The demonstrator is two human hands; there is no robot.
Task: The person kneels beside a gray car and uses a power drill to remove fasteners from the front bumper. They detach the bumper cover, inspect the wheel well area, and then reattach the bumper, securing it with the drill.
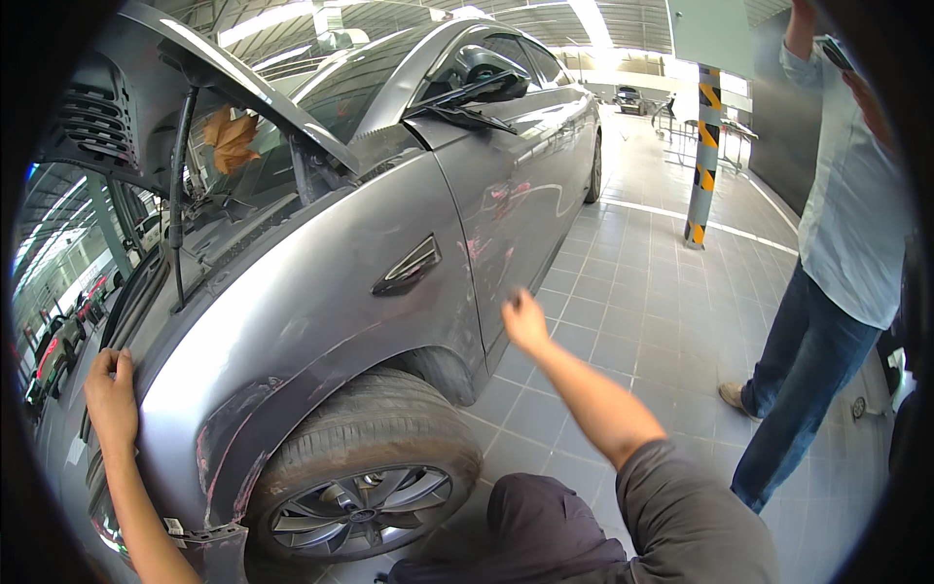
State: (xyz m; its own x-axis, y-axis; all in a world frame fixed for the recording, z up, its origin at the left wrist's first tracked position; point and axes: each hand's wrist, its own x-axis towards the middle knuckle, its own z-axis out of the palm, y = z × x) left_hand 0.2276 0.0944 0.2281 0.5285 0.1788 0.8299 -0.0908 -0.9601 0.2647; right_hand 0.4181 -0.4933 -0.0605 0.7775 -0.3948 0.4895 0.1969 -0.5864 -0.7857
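Observation:
Beside me stands a grey car whose front fender [321, 263] is scuffed, with pink and dark scrapes along the wheel arch trim [255, 423]. My left hand [112, 399] rests at the fender's inner front edge, fingers curled over it and partly hidden. Held out in front of the door's lower front part, my right hand [526, 323] is closed around a small dark thing too hidden to name. Pink and white marks cross the front door [516, 224]. Below the fender is the front wheel [365, 516] with its dusty tyre [360, 423].
The raised hood [233, 73] stands on a black strut [179, 195], with a brown leaf [231, 139] near it. At right stands a person in a light shirt [846, 234] and jeans. Behind are a black-and-yellow striped pillar [702, 156] and a table [735, 131] on the tiled floor [642, 321].

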